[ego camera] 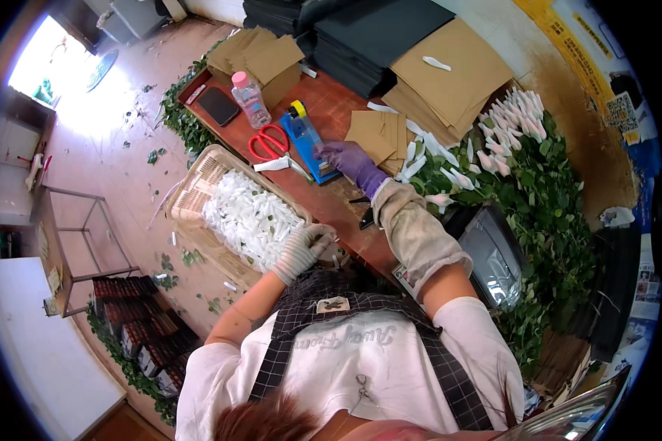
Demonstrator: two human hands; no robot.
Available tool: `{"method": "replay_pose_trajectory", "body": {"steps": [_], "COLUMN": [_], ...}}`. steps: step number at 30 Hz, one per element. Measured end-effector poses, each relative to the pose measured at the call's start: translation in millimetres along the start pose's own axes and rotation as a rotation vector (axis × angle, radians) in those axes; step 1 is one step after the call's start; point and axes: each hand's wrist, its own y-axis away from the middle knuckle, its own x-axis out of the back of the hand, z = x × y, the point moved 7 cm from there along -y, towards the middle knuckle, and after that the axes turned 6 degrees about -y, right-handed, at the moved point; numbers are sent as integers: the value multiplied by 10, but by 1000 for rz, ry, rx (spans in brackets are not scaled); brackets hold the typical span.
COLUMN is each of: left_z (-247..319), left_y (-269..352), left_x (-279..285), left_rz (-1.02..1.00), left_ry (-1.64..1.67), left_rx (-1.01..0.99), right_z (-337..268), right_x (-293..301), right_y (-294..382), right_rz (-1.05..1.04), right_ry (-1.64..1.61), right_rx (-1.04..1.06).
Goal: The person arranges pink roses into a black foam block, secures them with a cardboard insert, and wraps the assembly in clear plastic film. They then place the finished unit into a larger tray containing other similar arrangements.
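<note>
My right hand (348, 162), in a purple glove with a beige fabric oversleeve, reaches over the reddish table. Its fingers touch the near end of a blue tape dispenser (303, 140); whether they pinch the tape is not clear. My left hand (310, 248), in a white striped glove, is at the near end of a plastic basket (190, 206), its fingers curled. Any small thing in those fingers is too small to make out. White sleeves (251, 218) fill the basket. Red-handled scissors (270, 143) lie beside the dispenser.
A clear bottle with a pink cap (246, 96) and a phone (218, 106) are on the table. Cardboard pieces (375, 135), brown sheets (447, 71) and black sheets (375, 33) lie beyond. Leafy stems with pale, sleeved rose buds (510, 127) and a clear plastic packet (491, 259) are at right.
</note>
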Motion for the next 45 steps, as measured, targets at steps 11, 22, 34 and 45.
{"method": "replay_pose_trajectory", "body": {"steps": [11,22,34,45], "left_z": [2,-378,2717,1345], "left_y": [-537,-827,-1717,-1871], "left_x": [430,260,-3815,-5716], "left_rz": [328,460,-742,-1408], "left_ry": [383,-152,39,-1193], "left_rx": [303,227,-128,-390], "right_z": [391,667,-288,570], "right_x": [101,133,954,1065], "right_y": [2674,3052,5387,5712], "right_rz": [100,160,1122,1418], "right_ry": [149,142,30,200], "right_rx": [70,-19,527,20]}}
